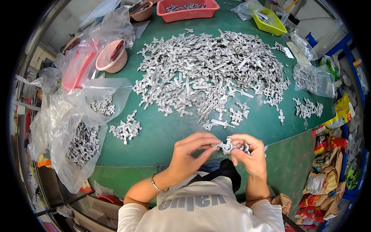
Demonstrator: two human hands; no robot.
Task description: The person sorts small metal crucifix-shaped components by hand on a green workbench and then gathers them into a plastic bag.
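My left hand [191,151] and my right hand [249,152] meet over the near edge of the green table [162,135]. Between their fingertips they pinch a small silver cast metal part [228,146]. More small metal pieces show in my right hand's fingers. Just beyond the hands spreads a big heap of the same silver metal parts [210,69], several of them joined in branching clusters.
A small pile of parts [125,129] lies left of the hands, beside clear plastic bags with parts [83,143]. Pink bowl [111,58], red basket [187,9] and yellow tray [268,19] stand at the back. Bagged parts [313,79] and snack packets [328,154] sit right.
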